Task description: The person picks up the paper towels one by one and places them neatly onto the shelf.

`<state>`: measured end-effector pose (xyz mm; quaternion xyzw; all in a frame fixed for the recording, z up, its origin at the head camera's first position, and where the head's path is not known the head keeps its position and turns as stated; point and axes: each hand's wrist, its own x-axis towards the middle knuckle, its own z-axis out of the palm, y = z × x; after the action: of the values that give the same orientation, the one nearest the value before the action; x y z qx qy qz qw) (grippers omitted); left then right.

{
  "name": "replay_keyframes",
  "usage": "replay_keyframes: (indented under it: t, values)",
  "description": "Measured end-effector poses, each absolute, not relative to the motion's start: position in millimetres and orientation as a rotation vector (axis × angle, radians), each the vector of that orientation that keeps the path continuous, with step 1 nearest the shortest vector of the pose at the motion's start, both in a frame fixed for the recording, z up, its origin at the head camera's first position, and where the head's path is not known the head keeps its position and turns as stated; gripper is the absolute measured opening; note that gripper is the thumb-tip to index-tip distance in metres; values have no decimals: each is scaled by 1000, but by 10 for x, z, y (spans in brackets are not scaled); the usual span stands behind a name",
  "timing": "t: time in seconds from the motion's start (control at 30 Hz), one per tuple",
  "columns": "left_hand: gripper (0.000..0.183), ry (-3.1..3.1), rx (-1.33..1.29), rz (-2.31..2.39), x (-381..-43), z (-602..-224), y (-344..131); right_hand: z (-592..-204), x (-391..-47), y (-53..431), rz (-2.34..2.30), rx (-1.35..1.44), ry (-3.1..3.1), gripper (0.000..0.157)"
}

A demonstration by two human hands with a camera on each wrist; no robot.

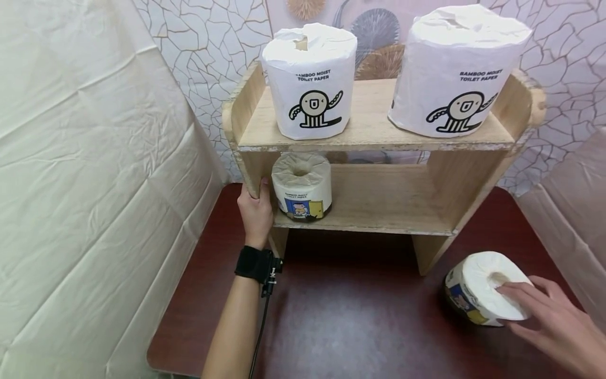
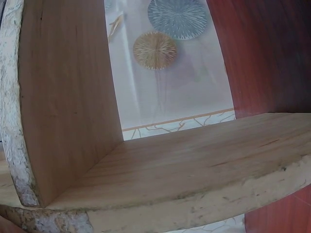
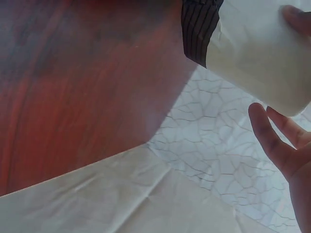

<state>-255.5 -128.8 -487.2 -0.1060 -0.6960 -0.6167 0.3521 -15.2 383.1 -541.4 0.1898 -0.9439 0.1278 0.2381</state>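
My left hand [image 1: 255,210] grips the left side panel of a wooden shelf unit [image 1: 374,139]. Close by its fingers, a toilet paper roll [image 1: 303,197] with a printed cartoon wrapper stands on the lower shelf. At the right, my right hand [image 1: 554,313] holds another wrapped toilet paper roll [image 1: 487,305] near the table, fingertips at its centre hole and thumb at its side. That roll tilts, and whether its base touches the table cannot be told. Two fingers [image 3: 265,128] stand just off the roll's edge in the right wrist view. The left hand is mostly outside its wrist view.
Two larger wrapped rolls, a left one [image 1: 310,87] and a right one [image 1: 454,79], stand on the top shelf. The unit rests on a dark red table [image 1: 350,316]. Pale cloth [image 1: 94,184] hangs at the left, with a crackle-patterned backdrop [image 1: 203,58] behind.
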Motion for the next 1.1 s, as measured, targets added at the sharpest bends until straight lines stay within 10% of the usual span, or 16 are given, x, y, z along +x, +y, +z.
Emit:
replay_keyframes:
  t: [1.1]
  values:
    - [31, -1827, -249, -1562, -2568, -4890, -1309, -4774, -102, 3371, 529, 737, -2228, 67]
